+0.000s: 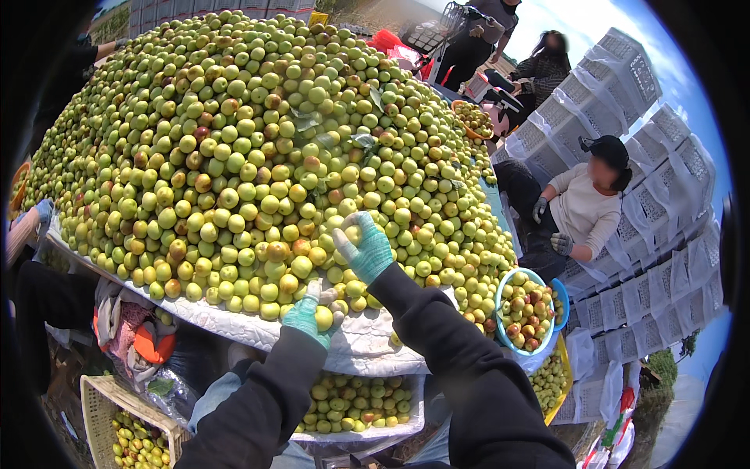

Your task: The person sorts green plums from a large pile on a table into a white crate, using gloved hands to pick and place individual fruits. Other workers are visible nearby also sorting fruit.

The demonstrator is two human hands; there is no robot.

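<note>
A large heap of green-yellow jujubes (234,152), some blushed reddish brown, covers the table in front of me. My left hand (309,313), in a teal and whitish glove, holds a jujube (324,318) by the heap's front edge. Farther forward and to the right, my right hand (370,243), gloved alike, curls its thumb and fingers around another jujube (353,235). Beneath both hands runs the white quilted cloth (375,349) on the table's near edge. Below that edge, a lined crate of jujubes (357,404) stands before my lap.
At right stand a light-blue bucket of mostly redder jujubes (524,313) and a yellow crate (565,375). A cream plastic basket (99,404) is at lower left. A seated person (586,205) is beside stacked white crates (650,275). Another person's gloved hand (44,210) shows at left.
</note>
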